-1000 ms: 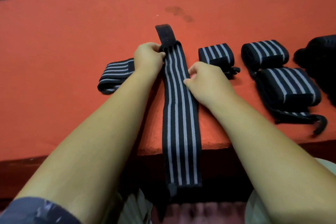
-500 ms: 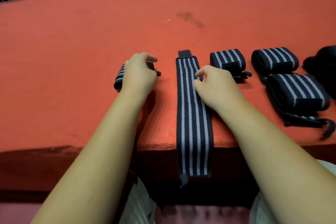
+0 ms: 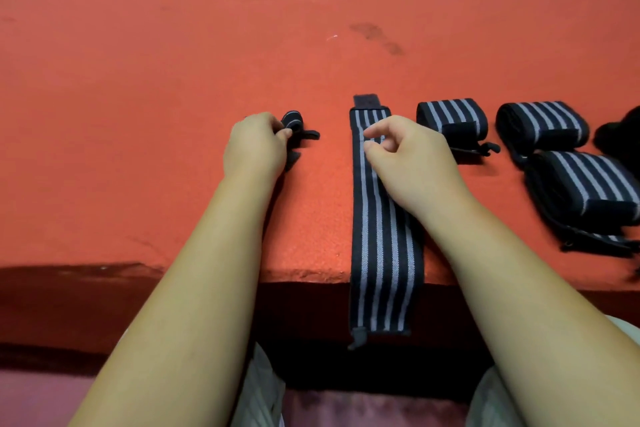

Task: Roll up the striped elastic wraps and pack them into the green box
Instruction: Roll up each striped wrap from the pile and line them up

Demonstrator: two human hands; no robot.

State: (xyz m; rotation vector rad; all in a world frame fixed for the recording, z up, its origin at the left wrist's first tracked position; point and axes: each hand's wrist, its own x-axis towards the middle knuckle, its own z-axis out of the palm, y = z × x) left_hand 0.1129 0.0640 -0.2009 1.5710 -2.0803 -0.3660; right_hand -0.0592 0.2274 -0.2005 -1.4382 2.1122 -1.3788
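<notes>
Gripping small rolled wrap [image 3: 292,121] in left hand [image 3: 254,146]; curling right hand [image 3: 412,159] over flat striped wrap [image 3: 381,236] (pinching or not, cannot tell), draping off red table [image 3: 173,80] edge.

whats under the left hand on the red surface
A small striped wrap roll, gripped by the left hand; its end and a black strap tail poke out. The rest is covered by the hand.

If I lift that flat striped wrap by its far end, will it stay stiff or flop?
Probably floppy: the flat black-and-grey striped elastic wrap bends over the red table edge and hangs. Likely light, being thin; its woven texture shouldn't slip.
</notes>
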